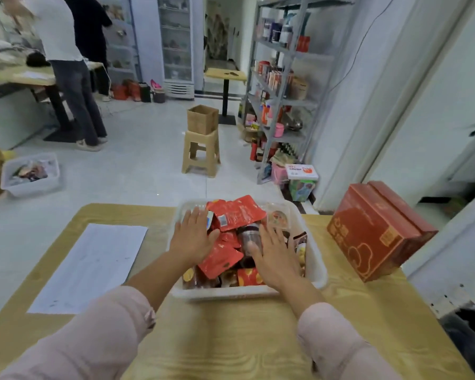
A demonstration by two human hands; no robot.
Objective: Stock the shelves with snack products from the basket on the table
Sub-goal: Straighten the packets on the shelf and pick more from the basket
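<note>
A white plastic basket [314,266] full of snacks stands on the wooden table [231,338] in front of me. Red snack pouches [235,213] lie on top, with a clear jar [248,235] and a small round cup [279,218] among them. My left hand [194,237] hovers flat over the basket's left side, fingers spread, holding nothing. My right hand [276,255] is spread over the right side, just above the jar and packets. The grey metal shelves [281,86], partly filled with products, stand across the floor at the right.
A white sheet of paper [91,267] lies left on the table, a red carton [376,231] right. A beige stool [200,153] bearing a woven bin stands on the floor ahead. Another white tub [30,175] sits at left. Two people stand at the far-left table.
</note>
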